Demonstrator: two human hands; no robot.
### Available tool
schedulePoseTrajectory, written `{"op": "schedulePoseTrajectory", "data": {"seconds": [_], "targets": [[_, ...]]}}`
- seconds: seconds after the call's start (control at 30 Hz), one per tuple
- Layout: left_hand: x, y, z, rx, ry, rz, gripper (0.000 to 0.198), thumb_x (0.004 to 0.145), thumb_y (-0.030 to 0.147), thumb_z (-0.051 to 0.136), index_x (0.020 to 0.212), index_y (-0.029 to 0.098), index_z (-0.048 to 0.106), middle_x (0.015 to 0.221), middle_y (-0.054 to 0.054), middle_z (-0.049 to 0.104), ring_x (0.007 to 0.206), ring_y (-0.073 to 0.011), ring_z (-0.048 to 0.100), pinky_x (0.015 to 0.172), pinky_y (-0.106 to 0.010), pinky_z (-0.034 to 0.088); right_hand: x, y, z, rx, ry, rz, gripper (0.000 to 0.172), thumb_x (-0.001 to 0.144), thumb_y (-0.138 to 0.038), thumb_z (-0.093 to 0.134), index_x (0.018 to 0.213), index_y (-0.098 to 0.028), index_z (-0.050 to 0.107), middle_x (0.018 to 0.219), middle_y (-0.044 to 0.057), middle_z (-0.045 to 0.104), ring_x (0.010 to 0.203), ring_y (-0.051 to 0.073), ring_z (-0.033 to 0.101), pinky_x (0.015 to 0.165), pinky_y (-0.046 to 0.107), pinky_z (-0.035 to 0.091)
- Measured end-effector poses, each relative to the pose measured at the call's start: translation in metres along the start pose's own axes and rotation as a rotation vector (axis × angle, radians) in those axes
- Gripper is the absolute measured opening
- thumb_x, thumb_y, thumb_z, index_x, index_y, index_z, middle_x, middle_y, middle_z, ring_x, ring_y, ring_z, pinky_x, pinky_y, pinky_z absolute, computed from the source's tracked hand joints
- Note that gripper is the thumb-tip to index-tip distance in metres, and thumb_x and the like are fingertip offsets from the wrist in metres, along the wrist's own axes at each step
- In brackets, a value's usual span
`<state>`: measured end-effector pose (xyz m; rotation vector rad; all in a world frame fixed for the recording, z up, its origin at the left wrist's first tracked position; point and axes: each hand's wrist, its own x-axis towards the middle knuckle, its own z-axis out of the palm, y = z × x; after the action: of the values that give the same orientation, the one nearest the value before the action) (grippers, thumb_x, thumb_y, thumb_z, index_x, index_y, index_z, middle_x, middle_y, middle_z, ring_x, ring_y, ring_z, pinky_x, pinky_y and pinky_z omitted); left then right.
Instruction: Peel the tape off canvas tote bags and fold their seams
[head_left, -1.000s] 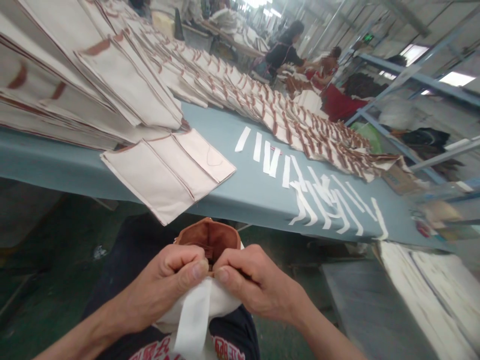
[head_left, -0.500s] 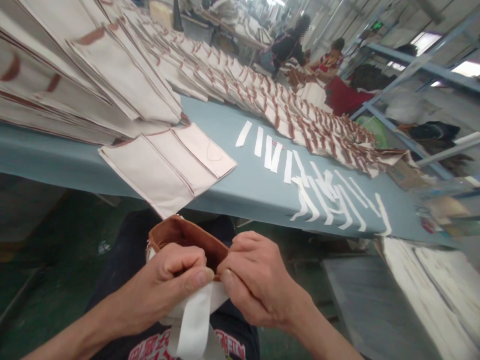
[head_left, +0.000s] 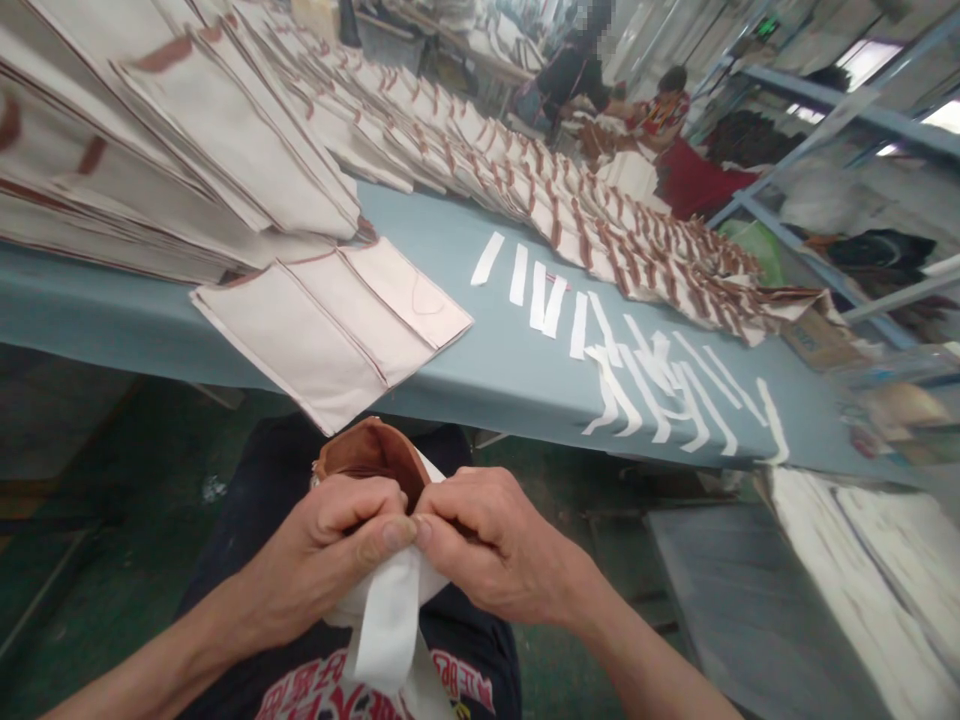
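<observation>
Over my lap, a cream fabric piece with a brown lining (head_left: 375, 448) is gripped at its near edge by both hands. My left hand (head_left: 349, 535) pinches the rim, thumb on top and fingers curled inside. Right beside it, my right hand (head_left: 480, 540) pinches the same edge, the two thumbs touching or nearly so. From under the left thumb a white strip (head_left: 390, 620) hangs down in front of the piece. A flat cream panel with brown seams (head_left: 337, 320) lies on the table's front edge just beyond the hands.
Several white strips (head_left: 555, 305) lie across the blue-grey table (head_left: 480, 370), some drooping over its edge. Stacked cream panels (head_left: 225, 130) fill the left, with a long overlapping row (head_left: 555, 200) behind. Two people work at the back. A pale fabric stack (head_left: 862, 580) stands at right.
My right hand has moved left, so the thumbs are now closer together on the edge. The brown-lined opening has narrowed and its rim bulges upward.
</observation>
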<state>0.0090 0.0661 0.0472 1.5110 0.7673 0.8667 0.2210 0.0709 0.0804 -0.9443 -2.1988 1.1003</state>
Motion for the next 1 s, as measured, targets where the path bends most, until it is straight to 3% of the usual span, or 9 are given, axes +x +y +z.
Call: {"op": "schedulePoseTrajectory", "data": {"seconds": [0.2, 0.3, 0.37, 0.47, 0.63, 0.7, 0.8, 0.9, 1.0], "targets": [[-0.003, -0.014, 0.005, -0.164, -0.029, -0.204, 0.07, 0.102, 0.072, 0.068, 0.062, 0.023, 0.04, 0.059, 0.008, 0.033, 0.053, -0.0094, 0.027, 0.046, -0.022, 0.02, -0.007, 0.007, 0.004, -0.307, 0.068, -0.204, 0.021, 0.089, -0.012, 0.055, 0.073, -0.025, 0.052, 0.061, -0.005, 0.058, 0.056, 0.014, 0.049, 0.064, 0.033, 0.034], [-0.003, -0.02, 0.006, -0.195, -0.042, -0.219, 0.08, 0.097, 0.092, 0.063, 0.062, 0.023, 0.039, 0.059, 0.009, 0.031, 0.054, -0.0096, 0.024, 0.046, -0.023, 0.019, -0.01, 0.012, 0.005, -0.259, 0.094, -0.189, 0.021, 0.093, -0.012, 0.056, 0.076, -0.024, 0.057, 0.063, -0.004, 0.061, 0.057, 0.014, 0.052, 0.066, 0.032, 0.037], [-0.004, -0.024, 0.005, -0.208, -0.045, -0.222, 0.082, 0.095, 0.096, 0.061, 0.062, 0.023, 0.039, 0.06, 0.008, 0.032, 0.054, -0.0096, 0.024, 0.046, -0.023, 0.019, -0.012, 0.015, 0.004, -0.185, 0.103, -0.166, 0.023, 0.099, -0.015, 0.056, 0.079, -0.024, 0.06, 0.064, -0.005, 0.062, 0.058, 0.014, 0.053, 0.068, 0.032, 0.038], [-0.005, -0.026, -0.001, -0.195, -0.054, -0.232, 0.077, 0.099, 0.085, 0.067, 0.062, 0.023, 0.04, 0.06, 0.008, 0.033, 0.054, -0.0096, 0.024, 0.047, -0.024, 0.018, -0.013, 0.015, 0.001, -0.12, 0.087, -0.135, 0.027, 0.108, -0.021, 0.058, 0.082, -0.024, 0.062, 0.067, -0.005, 0.064, 0.061, 0.014, 0.054, 0.07, 0.031, 0.04], [-0.003, -0.005, -0.016, -0.065, -0.269, -0.257, 0.057, 0.109, 0.059, 0.058, 0.068, 0.024, 0.041, 0.063, 0.008, 0.031, 0.056, -0.0113, 0.028, 0.049, -0.025, 0.022, -0.012, 0.005, -0.004, -0.136, 0.059, -0.198, 0.027, 0.113, -0.022, 0.057, 0.087, -0.023, 0.066, 0.075, -0.001, 0.073, 0.066, 0.016, 0.06, 0.072, 0.03, 0.046], [-0.005, 0.007, -0.019, 0.041, -0.302, -0.239, 0.052, 0.11, 0.053, 0.054, 0.069, 0.024, 0.039, 0.064, 0.008, 0.033, 0.056, -0.0121, 0.031, 0.05, -0.026, 0.025, -0.011, 0.006, -0.004, -0.142, 0.024, -0.212, 0.028, 0.115, -0.024, 0.056, 0.09, -0.023, 0.066, 0.077, 0.0, 0.074, 0.067, 0.016, 0.061, 0.074, 0.03, 0.048], [-0.018, 0.018, -0.019, 0.305, -0.26, -0.119, 0.047, 0.112, 0.038, 0.052, 0.068, 0.023, 0.042, 0.062, 0.007, 0.041, 0.055, -0.0118, 0.039, 0.054, -0.027, 0.029, -0.009, 0.019, 0.001, -0.112, -0.002, -0.214, 0.036, 0.12, -0.037, 0.058, 0.087, -0.023, 0.064, 0.075, 0.0, 0.071, 0.069, 0.016, 0.062, 0.073, 0.03, 0.047], [-0.036, 0.018, -0.015, 0.493, -0.142, 0.074, 0.041, 0.112, 0.026, 0.054, 0.071, 0.022, 0.05, 0.063, 0.007, 0.053, 0.058, -0.0112, 0.05, 0.06, -0.028, 0.033, -0.009, 0.037, 0.01, -0.019, 0.049, -0.222, 0.049, 0.12, -0.055, 0.057, 0.083, -0.023, 0.06, 0.074, -0.001, 0.069, 0.071, 0.016, 0.061, 0.072, 0.029, 0.046], [-0.048, 0.015, -0.012, 0.491, -0.08, 0.064, 0.04, 0.113, 0.026, 0.054, 0.073, 0.023, 0.052, 0.063, 0.007, 0.055, 0.056, -0.011, 0.05, 0.058, -0.027, 0.033, -0.01, 0.049, 0.017, 0.028, 0.113, -0.22, 0.059, 0.12, -0.066, 0.051, 0.081, -0.023, 0.059, 0.074, 0.0, 0.068, 0.071, 0.016, 0.061, 0.072, 0.03, 0.047]]}}
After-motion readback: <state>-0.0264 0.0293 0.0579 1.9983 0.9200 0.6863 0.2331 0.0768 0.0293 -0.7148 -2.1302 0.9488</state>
